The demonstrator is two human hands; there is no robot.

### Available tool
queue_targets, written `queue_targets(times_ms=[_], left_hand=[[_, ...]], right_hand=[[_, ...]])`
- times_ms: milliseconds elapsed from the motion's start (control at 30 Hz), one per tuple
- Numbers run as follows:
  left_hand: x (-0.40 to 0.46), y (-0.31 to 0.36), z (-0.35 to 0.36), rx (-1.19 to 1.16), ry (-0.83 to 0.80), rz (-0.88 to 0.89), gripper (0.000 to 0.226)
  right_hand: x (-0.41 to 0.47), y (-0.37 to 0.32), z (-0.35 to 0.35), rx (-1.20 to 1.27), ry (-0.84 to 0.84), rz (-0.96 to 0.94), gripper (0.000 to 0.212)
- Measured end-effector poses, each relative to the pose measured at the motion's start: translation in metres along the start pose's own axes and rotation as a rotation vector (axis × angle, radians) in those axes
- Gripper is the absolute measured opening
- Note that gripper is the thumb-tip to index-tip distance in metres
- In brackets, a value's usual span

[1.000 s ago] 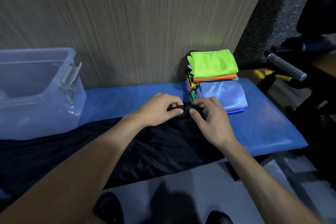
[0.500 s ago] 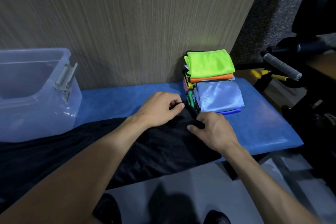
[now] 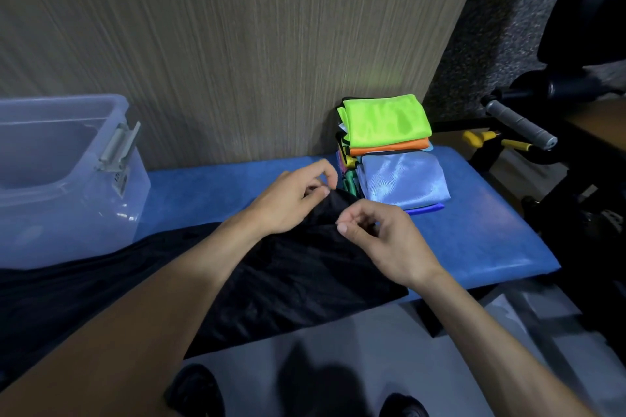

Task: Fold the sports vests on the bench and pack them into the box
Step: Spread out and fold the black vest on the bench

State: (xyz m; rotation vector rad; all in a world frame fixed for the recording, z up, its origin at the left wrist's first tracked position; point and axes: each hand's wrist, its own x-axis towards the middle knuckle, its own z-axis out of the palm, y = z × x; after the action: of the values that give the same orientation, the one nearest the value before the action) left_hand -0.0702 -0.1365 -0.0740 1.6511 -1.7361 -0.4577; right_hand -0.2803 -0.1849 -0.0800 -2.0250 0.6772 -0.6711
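So my left hand (image 3: 291, 200) still pinches the black vest (image 3: 277, 281) at its far corner, but the right hand (image 3: 382, 240) has slid back toward me and now pinches the fabric edge nearer. Vest lies spread on the bench (image 3: 474, 234), box (image 3: 64, 176) sits at left, folded pile (image 3: 389, 145) just beyond.

Dim room; light falls from above me, throwing my shadow on the floor (image 3: 315, 379) below the bench (image 3: 474, 234). Glare on the pale blue vest (image 3: 403, 176). Edges bend and smear.
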Motion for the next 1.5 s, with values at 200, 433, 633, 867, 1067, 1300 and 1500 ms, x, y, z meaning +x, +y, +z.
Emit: queue_targets(times_ms=[200,433,633,867,1067,1300,1500], left_hand=[[0.002,0.006,-0.003,-0.031,-0.165,-0.072,0.032],[0.001,0.013,-0.008,-0.130,-0.260,-0.058,0.015],[-0.005,0.004,-0.009,0.040,-0.197,0.022,0.008],[-0.008,0.006,-0.009,0.045,-0.131,0.005,0.005],[-0.009,0.013,-0.007,0.025,-0.113,0.043,0.010],[0.004,-0.025,-0.015,-0.117,0.149,-0.160,0.014],[0.017,-0.034,0.004,0.122,0.104,-0.306,0.038]], right_hand=[[-0.001,0.003,0.000,-0.213,0.101,-0.212,0.014],[0.001,0.012,0.004,-0.268,0.152,-0.142,0.013],[0.003,0.017,0.002,-0.322,0.217,-0.109,0.016],[0.010,0.011,0.000,-0.284,0.212,-0.147,0.014],[0.015,0.009,0.003,-0.201,0.203,-0.039,0.015],[0.007,0.013,0.002,-0.270,0.156,-0.061,0.027],[0.002,0.019,0.006,-0.383,0.137,-0.127,0.017]])
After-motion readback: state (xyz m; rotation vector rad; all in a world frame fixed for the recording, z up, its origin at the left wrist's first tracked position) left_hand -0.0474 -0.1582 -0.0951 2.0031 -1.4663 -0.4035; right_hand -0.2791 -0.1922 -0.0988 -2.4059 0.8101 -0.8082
